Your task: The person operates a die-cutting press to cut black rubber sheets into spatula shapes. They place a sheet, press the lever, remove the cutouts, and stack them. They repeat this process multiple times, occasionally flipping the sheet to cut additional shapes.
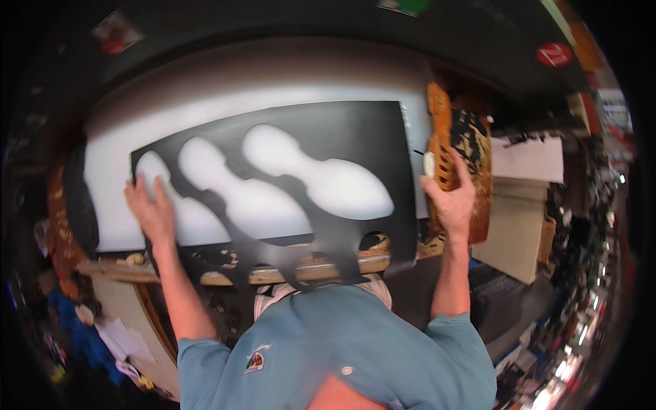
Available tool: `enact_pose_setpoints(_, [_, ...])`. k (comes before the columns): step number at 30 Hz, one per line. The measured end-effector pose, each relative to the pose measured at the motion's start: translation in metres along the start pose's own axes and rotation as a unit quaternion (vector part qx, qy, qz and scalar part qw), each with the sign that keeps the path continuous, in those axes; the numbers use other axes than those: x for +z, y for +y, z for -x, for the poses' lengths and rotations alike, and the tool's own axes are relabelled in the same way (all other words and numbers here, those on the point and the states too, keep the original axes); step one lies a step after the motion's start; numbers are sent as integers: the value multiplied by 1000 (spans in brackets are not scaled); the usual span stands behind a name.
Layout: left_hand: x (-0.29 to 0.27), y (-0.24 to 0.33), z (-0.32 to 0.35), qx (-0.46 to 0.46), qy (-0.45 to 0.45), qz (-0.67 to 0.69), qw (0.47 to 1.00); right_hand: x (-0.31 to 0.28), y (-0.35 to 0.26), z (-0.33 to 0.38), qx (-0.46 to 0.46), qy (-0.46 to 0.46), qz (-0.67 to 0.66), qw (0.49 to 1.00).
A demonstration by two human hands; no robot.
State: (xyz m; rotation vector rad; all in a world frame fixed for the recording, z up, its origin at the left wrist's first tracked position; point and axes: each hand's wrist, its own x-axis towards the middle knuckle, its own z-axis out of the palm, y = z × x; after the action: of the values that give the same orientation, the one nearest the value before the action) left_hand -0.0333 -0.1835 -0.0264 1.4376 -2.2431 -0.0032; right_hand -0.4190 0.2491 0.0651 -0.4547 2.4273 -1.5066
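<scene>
A large black sheet [355,133] with three bowling-pin-shaped cut-outs lies over a bright white surface [225,109]. My left hand [152,210] rests flat on the sheet's left end, fingers spread. My right hand [451,198] is at the sheet's right edge and grips a small white object [429,164], next to an orange-brown openwork piece [441,137]. Both forearms rise from my light blue shirt at the bottom.
A wooden bench edge [273,275] runs below the sheet. Pale boards [516,232] lean at the right. Papers and blue items [109,338] lie at the lower left. A cluttered shelf area fills the far right rim.
</scene>
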Motion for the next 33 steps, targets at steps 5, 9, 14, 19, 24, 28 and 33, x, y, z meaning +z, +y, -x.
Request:
enact_pose_setpoints(5, [3,-14,-4,46,3,0,999,36,-13,23,-56,-13,-33,998])
enact_pose_setpoints(9, [3,-15,-4,33,4,19,999,72,-13,23,-188,-18,201,961])
enact_pose_setpoints(14, [4,-15,-5,30,2,11,999,44,33,-22,-263,-83,136,952])
enact_pose_setpoints(19, [3,-15,-5,26,-1,25,999,7,93,-68,-370,-56,275,886])
enact_pose_setpoints(24, [3,-12,-4,26,8,29,999,-32,59,-94,-226,90,376,894])
enact_pose_setpoints(28, [4,-13,-5,41,25,26,999,16,18,-20,-165,-40,139,976])
enact_pose_setpoints(33, [1,-18,-10,32,64,43,996,79,6,28,-249,-92,268,926])
